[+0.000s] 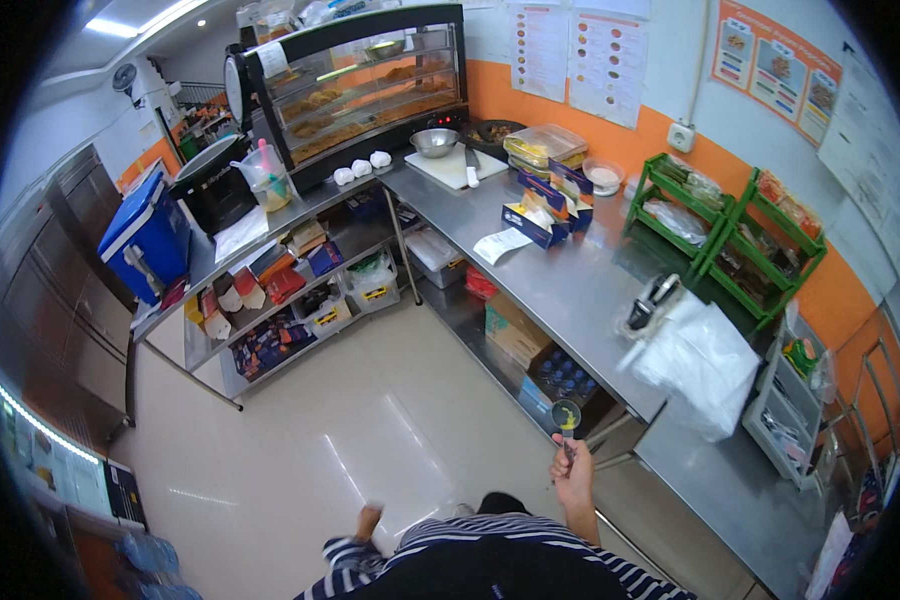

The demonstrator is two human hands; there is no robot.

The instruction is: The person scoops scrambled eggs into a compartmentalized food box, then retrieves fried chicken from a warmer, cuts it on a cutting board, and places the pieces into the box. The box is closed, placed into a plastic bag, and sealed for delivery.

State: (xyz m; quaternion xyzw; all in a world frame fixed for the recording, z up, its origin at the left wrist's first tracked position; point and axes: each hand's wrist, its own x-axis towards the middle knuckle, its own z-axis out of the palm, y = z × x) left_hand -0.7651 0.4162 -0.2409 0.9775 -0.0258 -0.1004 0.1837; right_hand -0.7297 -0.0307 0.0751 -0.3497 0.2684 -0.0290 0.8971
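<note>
From where I watch, the small round scoop (pixel 567 416) is between four and five o'clock, in the right hand (pixel 573 472); its long axis runs nearly twelve to six, cup toward twelve, handle down into the fist. Yellow-green bits (pixel 570 421) show in the cup. The right fingers are curled round the handle; the left hand (pixel 369 519), near seven, is blurred, and I cannot tell whether its fingers are spread or pressed together. Just past the cup, a carton of bottles (pixel 567 376) sits on the under-shelf, and a bar of the table frame (pixel 610 431) slants close by on the right. The steel worktop (pixel 560 285) blocks the way from twelve round to four, bearing plastic bags (pixel 705 360) between three and four, green racks (pixel 715 240) past two, and a knife (pixel 472 170) at twelve, on a white board (pixel 445 172).
</note>
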